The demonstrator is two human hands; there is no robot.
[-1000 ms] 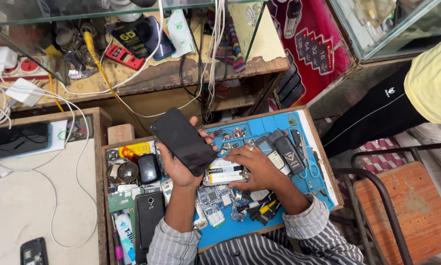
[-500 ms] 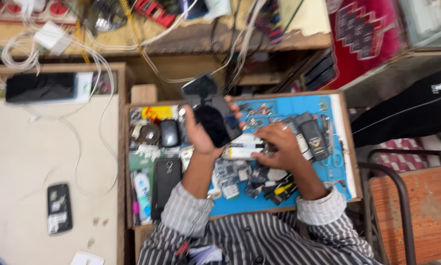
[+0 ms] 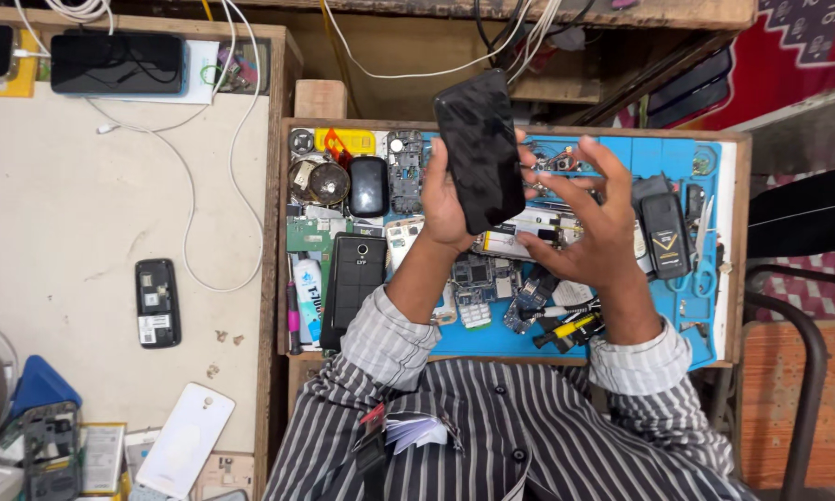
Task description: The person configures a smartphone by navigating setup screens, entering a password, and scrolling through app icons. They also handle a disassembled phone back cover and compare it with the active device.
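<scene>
The blue work mat (image 3: 677, 153) fills the wooden tray, littered with circuit boards and small tools. Above its far middle, the left hand (image 3: 447, 199) grips a black smartphone (image 3: 480, 148) upright, screen side up. The right hand (image 3: 592, 227) hovers just right of it, fingers spread wide, holding nothing. Judged step: inspection of the handset. Any further handling calls for a steady grip.
</scene>
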